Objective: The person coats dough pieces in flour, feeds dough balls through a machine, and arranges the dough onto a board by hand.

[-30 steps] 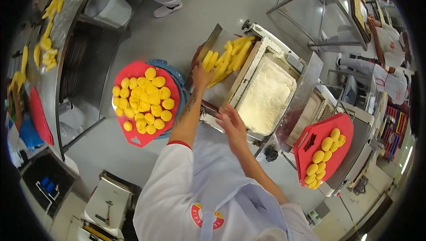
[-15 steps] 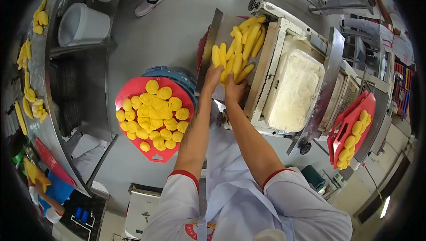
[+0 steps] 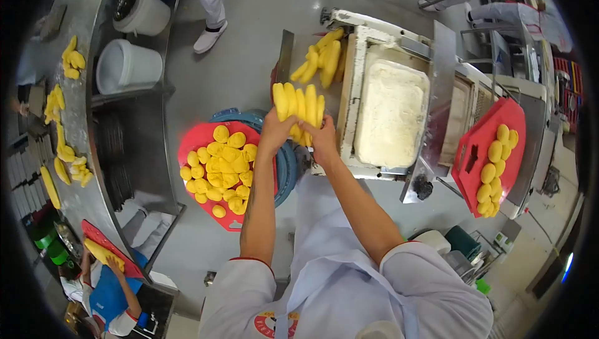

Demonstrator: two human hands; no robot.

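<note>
My left hand (image 3: 276, 132) and my right hand (image 3: 322, 142) are closed around a bunch of yellow dough rolls (image 3: 298, 103), gripping it from both sides near its lower end. The rolls lie side by side, pointing away from me. More dough rolls (image 3: 329, 63) rest just beyond, beside the white machine (image 3: 347, 80). A white tub of flour-like powder (image 3: 392, 114) sits on that machine, right of my hands. To the left, a red board (image 3: 189, 138) carries a pile of yellow dough balls (image 3: 219, 164) on top of a blue bin (image 3: 287, 174).
A steel table (image 3: 103, 170) with dough pieces (image 3: 62, 142) and white buckets (image 3: 128, 66) below runs along the left. Another red board (image 3: 465, 152) with dough balls stands at right. A co-worker (image 3: 115, 295) handles dough lower left; another person's leg (image 3: 206, 2) shows at top.
Both hands have lifted a bunch of dough rolls out of the pile and drawn it toward me and slightly left. Fewer rolls remain by the machine. The whole view has shifted.
</note>
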